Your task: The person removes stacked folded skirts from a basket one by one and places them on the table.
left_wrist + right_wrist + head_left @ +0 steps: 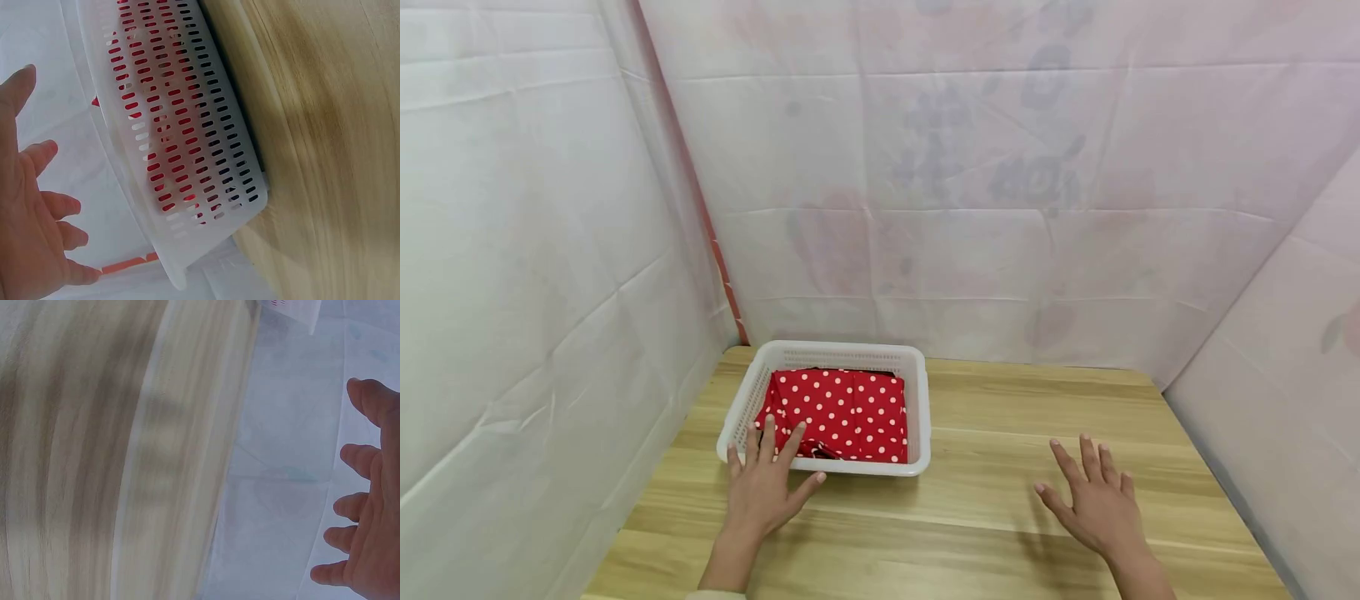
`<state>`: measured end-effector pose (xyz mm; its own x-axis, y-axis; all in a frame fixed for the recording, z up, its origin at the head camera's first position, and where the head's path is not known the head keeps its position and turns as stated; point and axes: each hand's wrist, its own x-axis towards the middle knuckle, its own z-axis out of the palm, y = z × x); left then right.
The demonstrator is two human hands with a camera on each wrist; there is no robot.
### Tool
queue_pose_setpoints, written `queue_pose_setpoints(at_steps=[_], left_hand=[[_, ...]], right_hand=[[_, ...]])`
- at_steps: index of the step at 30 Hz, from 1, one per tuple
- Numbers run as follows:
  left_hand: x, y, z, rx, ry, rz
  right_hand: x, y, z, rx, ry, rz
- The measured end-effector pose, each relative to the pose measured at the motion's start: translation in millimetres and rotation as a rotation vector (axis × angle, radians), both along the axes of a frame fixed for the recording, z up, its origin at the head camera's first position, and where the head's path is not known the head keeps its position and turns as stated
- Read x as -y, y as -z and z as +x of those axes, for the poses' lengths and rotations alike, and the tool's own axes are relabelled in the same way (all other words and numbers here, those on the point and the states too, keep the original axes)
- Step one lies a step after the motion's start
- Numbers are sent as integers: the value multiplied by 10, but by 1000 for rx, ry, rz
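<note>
A white plastic basket [917, 417] with slotted sides stands at the back left of the table. Folded inside it lies a red cloth [842, 412] with white polka dots, dark edges showing behind and in front of it. My left hand [762, 492] is held over the basket's front left rim, fingers spread and holding nothing. In the left wrist view, the red cloth shows through the slots of the basket wall [169, 119], and the left hand [31, 206] is beside the rim. Well right of the basket, my right hand [1103, 504] hovers over the table with fingers spread, nothing in it.
The wood-grain table [985, 475] extends under both hands. White printed sheets hang around it: a back sheet [955, 208], a left sheet [535, 250] and a right sheet [1285, 375]. A red strip [700, 200] runs down the back left corner.
</note>
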<state>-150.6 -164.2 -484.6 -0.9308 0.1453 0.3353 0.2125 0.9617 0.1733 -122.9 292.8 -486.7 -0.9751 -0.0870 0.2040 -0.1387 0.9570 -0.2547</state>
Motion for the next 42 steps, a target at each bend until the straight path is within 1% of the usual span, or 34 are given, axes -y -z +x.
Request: queue_pose_setpoints(at_steps=[3,8,11,15,18,20,23,26,27,29,32,34,37,41,42], left_hand=[[10,-6,11,4,19,80],[45,-13,27,-22,73,243],[62,-11,39,-17,81,322],[70,5,53,-34,95,424],[68,27,59,-52,128,488],[60,38,64,-53,149,532],[32,38,85,-35,162,636],[-13,31,130,11,162,775],[-27,32,147,28,158,815],[-50,39,175,56,156,882],[-69,59,199,77,147,931],[-78,68,206,84,146,948],[-93,72,214,100,137,960],[-109,71,218,111,119,961],[-110,72,220,112,116,958]], right_hand=[[-3,-33,10,15,-16,-50],[-13,-65,51,-4,-73,-197],[-9,-70,68,-12,-103,-283],[15,-49,75,-35,-137,-400],[49,-14,86,-55,-143,-489],[77,10,96,-49,-137,-550],[121,52,104,-32,-116,-613],[155,96,100,-25,-104,-701],[163,112,97,-25,-111,-751],[176,146,92,-28,-145,-891],[192,194,85,-36,-225,-1093],[200,215,83,-42,-259,-1172],[206,226,77,-61,-283,-1205],[212,221,68,-62,-274,-1202],[215,222,68,-56,-259,-1193]])
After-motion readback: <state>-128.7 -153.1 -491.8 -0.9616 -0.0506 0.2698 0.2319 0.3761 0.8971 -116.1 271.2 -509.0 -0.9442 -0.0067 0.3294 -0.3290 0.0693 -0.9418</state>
